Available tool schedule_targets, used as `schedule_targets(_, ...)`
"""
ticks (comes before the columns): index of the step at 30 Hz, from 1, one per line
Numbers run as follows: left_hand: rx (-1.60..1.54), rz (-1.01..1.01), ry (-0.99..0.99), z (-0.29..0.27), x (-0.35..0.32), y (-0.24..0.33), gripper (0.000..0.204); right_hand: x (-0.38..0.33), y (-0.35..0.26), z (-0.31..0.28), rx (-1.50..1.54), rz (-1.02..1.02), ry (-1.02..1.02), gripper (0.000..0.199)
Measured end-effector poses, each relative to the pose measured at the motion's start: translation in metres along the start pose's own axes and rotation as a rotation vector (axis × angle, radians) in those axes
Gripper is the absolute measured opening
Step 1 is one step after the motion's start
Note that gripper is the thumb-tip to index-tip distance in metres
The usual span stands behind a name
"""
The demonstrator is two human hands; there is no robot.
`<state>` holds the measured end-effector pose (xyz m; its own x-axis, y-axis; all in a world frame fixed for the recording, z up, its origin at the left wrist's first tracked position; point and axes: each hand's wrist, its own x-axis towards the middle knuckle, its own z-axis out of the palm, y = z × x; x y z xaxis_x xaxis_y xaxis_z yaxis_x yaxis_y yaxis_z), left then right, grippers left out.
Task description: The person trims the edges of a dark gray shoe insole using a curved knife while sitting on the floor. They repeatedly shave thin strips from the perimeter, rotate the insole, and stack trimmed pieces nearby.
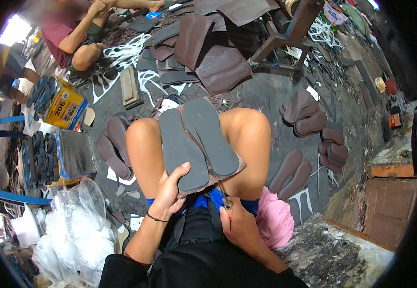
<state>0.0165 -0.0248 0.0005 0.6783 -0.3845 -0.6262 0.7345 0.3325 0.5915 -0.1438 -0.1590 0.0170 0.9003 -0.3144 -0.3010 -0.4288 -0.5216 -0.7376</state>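
Note:
A pair of grey shoe soles (184, 144) lies over my thighs, backed by a brown sheet whose margin (238, 168) sticks out at the lower right. A dark gap runs between the two soles. My left hand (171, 189) grips the near left end, thumb on top and fingers hidden beneath. In my right hand (241, 221) is a knife (227, 205), its fist closed round the handle. The thin blade points up and touches the near edge of the sheet, close to the right sole's end; its tip is hard to make out.
Stacks of brown sole sheets (224, 69) lie ahead. Cut brown soles (292, 175) rest at both sides. White strap offcuts (122, 50) litter the floor. At left stand a yellow box (64, 105) and clear plastic bags (76, 235). Another person (69, 36) sits far left.

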Motion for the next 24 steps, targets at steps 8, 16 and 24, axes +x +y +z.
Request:
schedule_targets(8, -0.026, -0.015, -0.012, -0.005, -0.006, -0.006, 0.043, 0.041, 0.011, 0.029, 0.108, -0.072, 0.033, 0.037)
schedule_targets(16, -0.039, -0.01, -0.023, -0.012, -0.005, -0.006, 0.042, 0.081, 0.014, 0.04, 0.083, -0.241, -0.029, 0.034)
schedule_targets(24, -0.059, 0.022, -0.051, -0.012, -0.004, -0.006, 0.042, 0.119, 0.01, 0.069, 0.027, -0.457, 0.188, 0.042)
